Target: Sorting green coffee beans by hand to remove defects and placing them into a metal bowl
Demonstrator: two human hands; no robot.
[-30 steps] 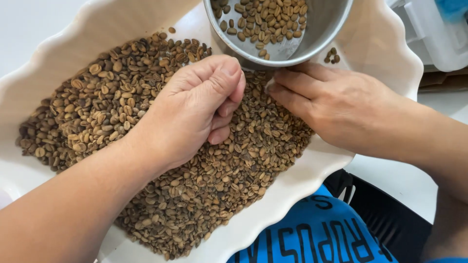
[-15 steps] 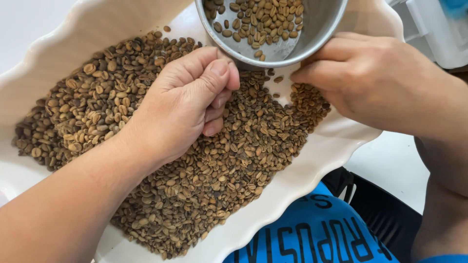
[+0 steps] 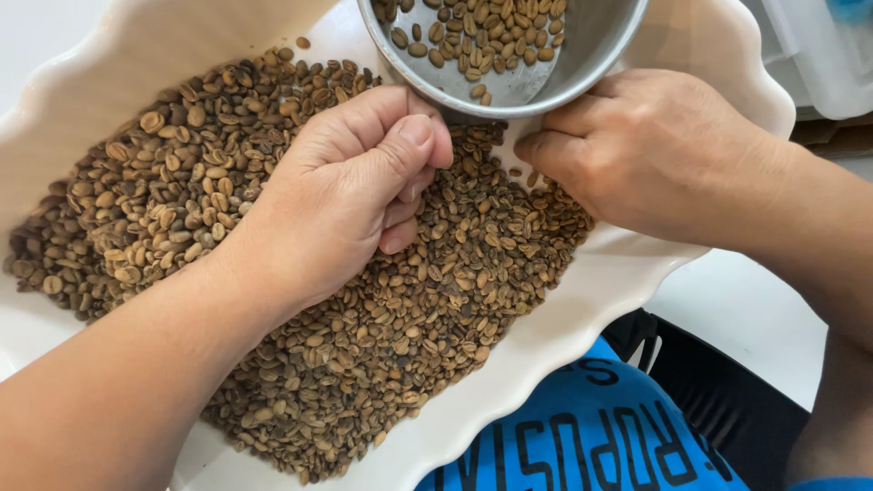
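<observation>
Head view: 2 hands over coffee beans (image 3: pixel 427 300) in a white scalloped tray (image 3: pixel 582 318).
Left hand (image 3: pixel 336 195) curled shut, contents hidden; right hand (image 3: pixel 664 150) fingertips pinched together, grip unclear. Metal bowl (image 3: pixel 582 64) cut off at top.

White desk (image 3: pixel 755 318) surface shows at lower right and again at the top left corner, smooth, plain, evenly lit. Light is bright and soft, no hard shadows. Top right corner: a white plastic container (image 3: pixel 818 55) with a bit of blue at its upper edge, and a strip of brown cardboard (image 3: pixel 832 138) just below it. Bottom edge: blue cloth (image 3: pixel 591 427) with black print, and beside it a black strap or bag (image 3: pixel 700 373) against the desk. No walls, floor or windows in view.
</observation>
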